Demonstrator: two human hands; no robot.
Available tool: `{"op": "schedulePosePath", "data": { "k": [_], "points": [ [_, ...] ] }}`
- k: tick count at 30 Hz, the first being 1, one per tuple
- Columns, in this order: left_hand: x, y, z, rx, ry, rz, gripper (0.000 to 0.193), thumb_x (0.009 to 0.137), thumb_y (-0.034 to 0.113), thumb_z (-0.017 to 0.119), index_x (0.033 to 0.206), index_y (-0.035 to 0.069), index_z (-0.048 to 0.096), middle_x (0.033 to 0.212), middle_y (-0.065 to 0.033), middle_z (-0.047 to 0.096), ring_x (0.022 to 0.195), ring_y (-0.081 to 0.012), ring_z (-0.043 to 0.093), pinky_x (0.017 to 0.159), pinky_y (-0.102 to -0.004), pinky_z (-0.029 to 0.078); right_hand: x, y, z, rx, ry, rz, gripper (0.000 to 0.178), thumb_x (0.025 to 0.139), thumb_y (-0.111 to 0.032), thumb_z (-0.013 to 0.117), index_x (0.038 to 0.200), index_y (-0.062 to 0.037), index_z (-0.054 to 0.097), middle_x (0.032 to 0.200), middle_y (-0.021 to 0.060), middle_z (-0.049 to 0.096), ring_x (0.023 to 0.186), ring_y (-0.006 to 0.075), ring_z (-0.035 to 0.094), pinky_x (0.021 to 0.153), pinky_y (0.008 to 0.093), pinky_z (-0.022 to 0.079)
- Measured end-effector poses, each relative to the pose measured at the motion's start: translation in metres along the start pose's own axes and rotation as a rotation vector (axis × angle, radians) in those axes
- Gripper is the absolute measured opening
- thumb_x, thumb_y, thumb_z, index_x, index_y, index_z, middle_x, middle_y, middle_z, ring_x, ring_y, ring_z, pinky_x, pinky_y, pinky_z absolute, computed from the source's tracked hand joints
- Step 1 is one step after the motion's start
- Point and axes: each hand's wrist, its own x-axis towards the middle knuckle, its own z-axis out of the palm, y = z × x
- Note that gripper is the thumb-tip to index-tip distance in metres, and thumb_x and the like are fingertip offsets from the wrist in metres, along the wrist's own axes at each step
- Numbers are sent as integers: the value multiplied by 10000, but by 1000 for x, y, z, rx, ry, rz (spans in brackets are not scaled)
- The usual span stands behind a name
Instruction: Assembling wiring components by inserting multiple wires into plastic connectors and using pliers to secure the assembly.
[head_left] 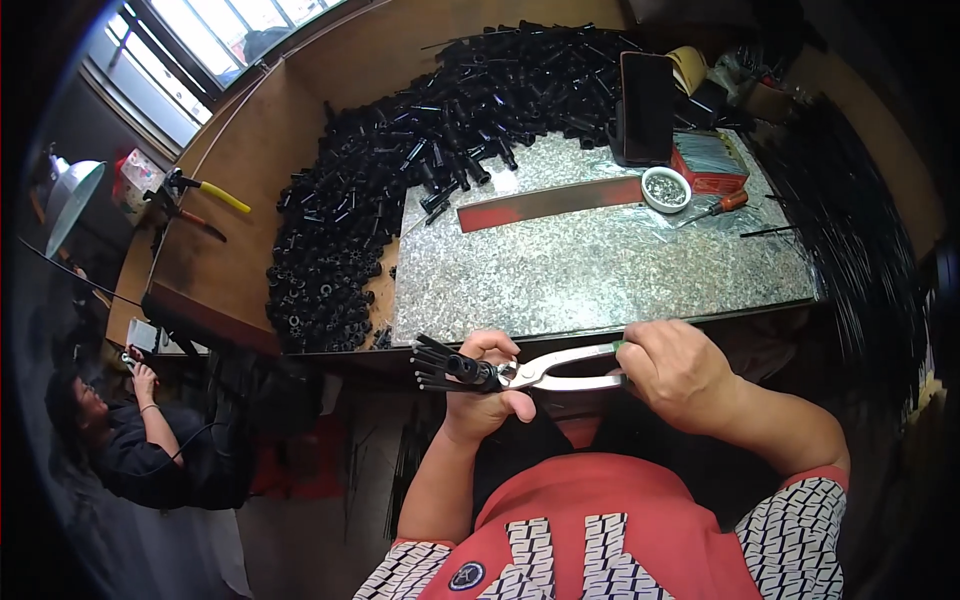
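Note:
My left hand [484, 399] is closed around a black plastic hub with several thin black rods [440, 366], which looks like part of an umbrella frame. The rod ends stick out to the left of my fingers. Long-handled silver pliers [572, 366] lie level between my hands, their jaws against the right end of the hub. My right hand [677, 372] grips the far ends of both handles, where a bit of green shows. The handles stand somewhat apart. What the jaws bite on is too small to make out.
A stone-patterned board [600, 265] lies on the bench, with a big heap of black tubular parts [440, 125] behind and left. On it are a red-grey strip [550, 203], white bowl [665, 189], screwdriver [722, 206] and upright phone [646, 108]. Black rods [850, 210] fill the right. A co-worker [140, 430] sits left.

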Motion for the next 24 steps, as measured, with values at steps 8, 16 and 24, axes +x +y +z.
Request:
{"op": "schedulePosePath", "data": {
  "k": [8, 16, 24],
  "points": [
    [4, -2, -3, 47, -237, -31, 655, 515, 532, 782, 852, 15, 562, 689, -16, 564, 583, -66, 507, 530, -205, 408, -17, -12, 5, 1801, -958, 712, 269, 863, -171, 670, 992, -14, 493, 690, 77, 607, 576, 132, 616, 498, 237, 486],
    [3, -1, -4, 197, -31, -8, 621, 499, 473, 824, 843, 15, 585, 770, -3, 569, 643, -65, 518, 573, -205, 410, -11, -17, 5, 478, -39, 217, 344, 869, -167, 605, 1134, 11, 477, 879, 168, 568, 780, 354, 579, 690, 395, 479],
    [8, -3, -14, 119, -175, 49, 664, 493, 554, 791, 833, 16, 599, 773, -15, 574, 677, -76, 543, 589, -215, 418, -4, -21, -1, 1650, -976, 882, 172, 940, -171, 542, 879, -11, 522, 768, 78, 644, 645, 161, 653, 562, 266, 541]
  ]
}}
